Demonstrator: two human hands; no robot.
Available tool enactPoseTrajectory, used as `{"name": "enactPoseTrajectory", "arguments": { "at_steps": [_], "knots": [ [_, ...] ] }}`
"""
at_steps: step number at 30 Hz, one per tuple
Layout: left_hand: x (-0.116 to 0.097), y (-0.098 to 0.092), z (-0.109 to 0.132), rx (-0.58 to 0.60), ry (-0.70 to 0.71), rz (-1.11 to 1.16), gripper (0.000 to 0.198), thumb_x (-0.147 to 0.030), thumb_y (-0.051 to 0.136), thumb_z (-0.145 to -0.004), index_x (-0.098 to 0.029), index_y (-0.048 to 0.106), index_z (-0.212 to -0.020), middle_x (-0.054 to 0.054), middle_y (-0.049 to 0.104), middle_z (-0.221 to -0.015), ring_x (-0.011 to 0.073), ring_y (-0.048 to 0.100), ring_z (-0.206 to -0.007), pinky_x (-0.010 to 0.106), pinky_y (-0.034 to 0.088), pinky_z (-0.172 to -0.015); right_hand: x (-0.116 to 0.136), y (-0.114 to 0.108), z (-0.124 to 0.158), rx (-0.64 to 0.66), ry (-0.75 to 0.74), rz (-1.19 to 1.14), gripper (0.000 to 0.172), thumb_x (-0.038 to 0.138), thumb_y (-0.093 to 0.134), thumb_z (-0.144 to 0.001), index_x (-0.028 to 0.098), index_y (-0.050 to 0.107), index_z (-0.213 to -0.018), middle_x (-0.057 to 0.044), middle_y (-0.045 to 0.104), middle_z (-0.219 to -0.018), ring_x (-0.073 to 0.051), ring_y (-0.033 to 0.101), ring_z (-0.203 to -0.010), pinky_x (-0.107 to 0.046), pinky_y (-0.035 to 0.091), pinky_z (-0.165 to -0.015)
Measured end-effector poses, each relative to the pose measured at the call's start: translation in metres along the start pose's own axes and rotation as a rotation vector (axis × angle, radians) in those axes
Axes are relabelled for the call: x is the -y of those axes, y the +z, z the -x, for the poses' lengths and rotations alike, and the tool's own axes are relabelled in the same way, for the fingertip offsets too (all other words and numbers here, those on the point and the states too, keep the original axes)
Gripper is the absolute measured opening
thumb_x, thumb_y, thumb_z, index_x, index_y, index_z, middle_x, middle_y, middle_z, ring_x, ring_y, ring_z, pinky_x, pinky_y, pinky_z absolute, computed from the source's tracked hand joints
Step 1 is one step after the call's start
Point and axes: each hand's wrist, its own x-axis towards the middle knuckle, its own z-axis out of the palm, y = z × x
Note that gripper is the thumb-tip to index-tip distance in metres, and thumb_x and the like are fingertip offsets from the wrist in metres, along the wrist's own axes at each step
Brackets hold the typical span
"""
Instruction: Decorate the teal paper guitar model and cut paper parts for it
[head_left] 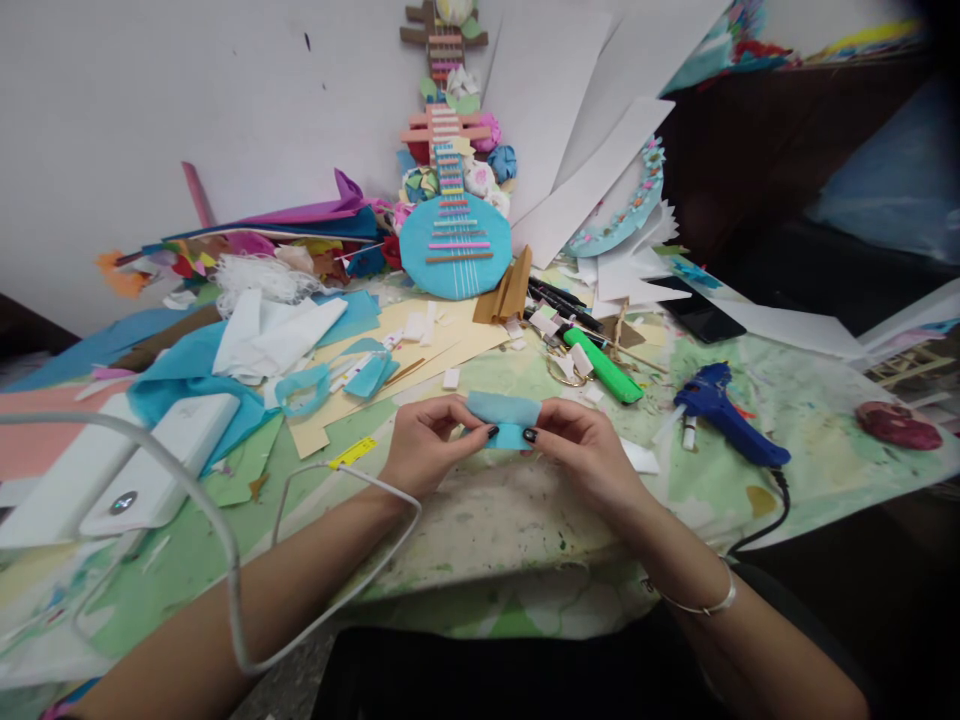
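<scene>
A small light-blue piece of paper (pixel 504 408), seemingly folded over along its top, is stretched between my two hands above the table's front part. My left hand (pixel 431 440) pinches its left end between thumb and fingers. At the other end, my right hand (pixel 585 445) grips it the same way, thumb toward me. Behind the hands leans a blue paper lute (pixel 456 255) with coloured sticks and strings across it. Blue paper strips (pixel 367 375) and a blue paper loop (pixel 302 392) lie to the left.
A blue glue gun (pixel 724 420) with a black cord rests at right, near a green-handled cutter (pixel 604 365) and a black phone (pixel 697 308). White power bank (pixel 161 465) lies left. A white cable (pixel 232 560) loops across my left forearm. Paper scraps surround the hands.
</scene>
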Motion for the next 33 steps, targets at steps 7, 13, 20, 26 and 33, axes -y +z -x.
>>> {"name": "enactPoseTrajectory", "arguments": {
  "at_steps": [7,13,20,26,33],
  "knots": [
    [0.0,-0.002,-0.001,-0.067,-0.007,0.108,0.036,-0.014,0.081,-0.058,-0.017,0.051,-0.077,-0.005,0.058,-0.065,0.0074,0.057,-0.061,0.018,0.046,-0.06,-0.001,0.0,0.0,0.011,-0.014,-0.038,0.012,0.024,0.073,-0.071,0.02,0.067,-0.081,0.002,0.065,-0.07,-0.01,0.059,-0.063,-0.024,0.049,-0.064],
    [0.002,-0.005,-0.001,-0.041,-0.043,0.1,0.037,-0.016,0.081,-0.06,-0.016,0.059,-0.09,0.001,0.067,-0.075,0.0121,0.064,-0.071,0.021,0.051,-0.066,0.0,0.0,0.0,0.002,-0.007,-0.017,0.013,0.025,0.072,-0.072,0.02,0.067,-0.082,0.002,0.065,-0.068,-0.01,0.059,-0.061,-0.024,0.049,-0.062],
    [-0.003,-0.003,-0.002,0.154,-0.136,0.027,0.027,-0.019,0.077,-0.063,-0.015,0.07,-0.089,0.006,0.071,-0.083,0.0158,0.066,-0.077,0.025,0.054,-0.07,0.002,0.002,0.001,0.026,-0.026,0.055,0.017,0.031,0.072,-0.072,0.019,0.067,-0.082,0.001,0.065,-0.072,-0.011,0.059,-0.065,-0.026,0.048,-0.065],
    [-0.007,0.001,-0.001,0.195,-0.242,-0.025,0.016,-0.027,0.074,-0.068,-0.015,0.075,-0.079,0.006,0.073,-0.073,0.0168,0.066,-0.059,0.029,0.056,-0.059,0.005,0.003,0.002,0.048,-0.009,0.089,0.02,0.033,0.071,-0.073,0.019,0.065,-0.085,0.0,0.065,-0.073,-0.012,0.059,-0.069,-0.027,0.047,-0.066],
    [-0.006,-0.004,-0.001,0.195,-0.093,-0.096,0.015,-0.024,0.075,-0.068,-0.019,0.077,-0.082,0.006,0.073,-0.071,0.0162,0.066,-0.061,0.025,0.053,-0.057,0.005,0.004,0.002,0.048,-0.009,0.082,0.017,0.029,0.07,-0.074,0.019,0.064,-0.086,0.0,0.064,-0.073,-0.011,0.059,-0.066,-0.025,0.047,-0.064]
  ]
}}
